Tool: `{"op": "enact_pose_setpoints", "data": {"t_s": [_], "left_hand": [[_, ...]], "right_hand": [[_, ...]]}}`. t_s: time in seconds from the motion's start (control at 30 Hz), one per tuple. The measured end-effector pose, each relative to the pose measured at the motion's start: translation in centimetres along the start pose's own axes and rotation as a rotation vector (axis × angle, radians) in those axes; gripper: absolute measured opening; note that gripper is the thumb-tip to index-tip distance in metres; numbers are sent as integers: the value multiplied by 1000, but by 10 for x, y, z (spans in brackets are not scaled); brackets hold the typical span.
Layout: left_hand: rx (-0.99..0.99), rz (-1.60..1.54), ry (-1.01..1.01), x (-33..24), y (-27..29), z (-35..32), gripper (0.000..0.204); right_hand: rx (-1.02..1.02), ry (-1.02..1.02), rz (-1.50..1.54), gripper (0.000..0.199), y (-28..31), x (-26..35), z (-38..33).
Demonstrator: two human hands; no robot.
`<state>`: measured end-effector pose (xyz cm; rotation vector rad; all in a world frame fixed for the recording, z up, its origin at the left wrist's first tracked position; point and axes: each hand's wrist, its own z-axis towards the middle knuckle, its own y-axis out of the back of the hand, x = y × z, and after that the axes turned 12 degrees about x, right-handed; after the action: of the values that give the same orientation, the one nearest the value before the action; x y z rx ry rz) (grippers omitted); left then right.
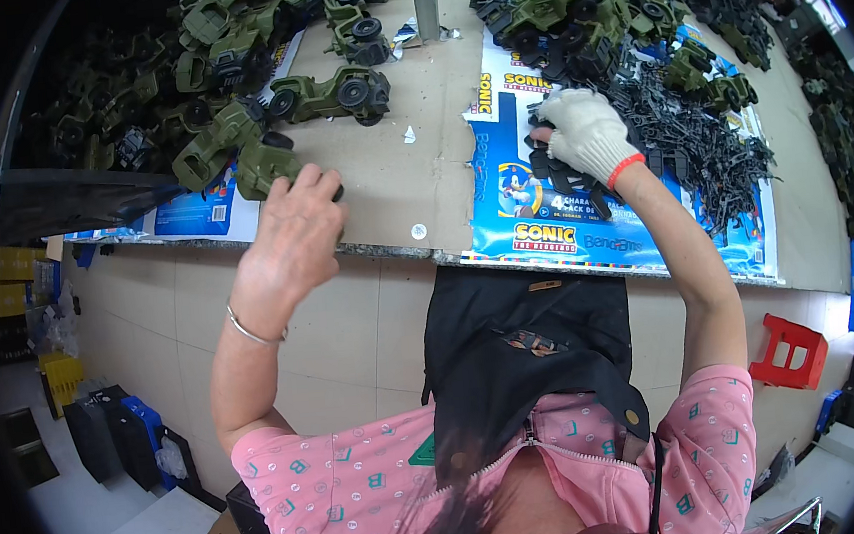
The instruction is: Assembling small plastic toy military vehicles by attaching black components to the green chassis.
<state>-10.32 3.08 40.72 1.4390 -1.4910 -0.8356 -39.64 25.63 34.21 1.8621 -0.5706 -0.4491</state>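
My left hand (294, 227) is bare, with a bangle at the wrist. Its fingers curl over the near end of an olive-green toy jeep (267, 167) at the table's front edge. Another green toy jeep (212, 143) lies against it, and one on black wheels (328, 96) stands just beyond. In a white knit glove with a red cuff, my right hand (587, 134) is closed above flat black plastic parts (565, 174) on a blue printed sheet (504, 223). The glove hides what its fingers grip, if anything.
Green toy vehicles pile up at the far left (229, 42) and far right (572, 10). Small black plastic pieces (698, 145) heap beside my right hand. A metal post (424, 4) rises from the cardboard-covered table (410, 183). A red stool (790, 352) stands on the floor at right.
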Motion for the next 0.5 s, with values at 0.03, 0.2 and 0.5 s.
{"op": "enact_pose_setpoints", "data": {"t_s": [0.03, 0.2, 0.5], "left_hand": [[-54, 36, -25, -9, 3, 0, 22], [-400, 65, -154, -35, -10, 7, 10], [-114, -132, -611, -90, 26, 96, 51]], "right_hand": [[34, 2, -44, 30, 3, 2, 3], [-258, 22, 3, 21, 16, -17, 14], [-317, 220, 760, 26, 19, -33, -53]]}}
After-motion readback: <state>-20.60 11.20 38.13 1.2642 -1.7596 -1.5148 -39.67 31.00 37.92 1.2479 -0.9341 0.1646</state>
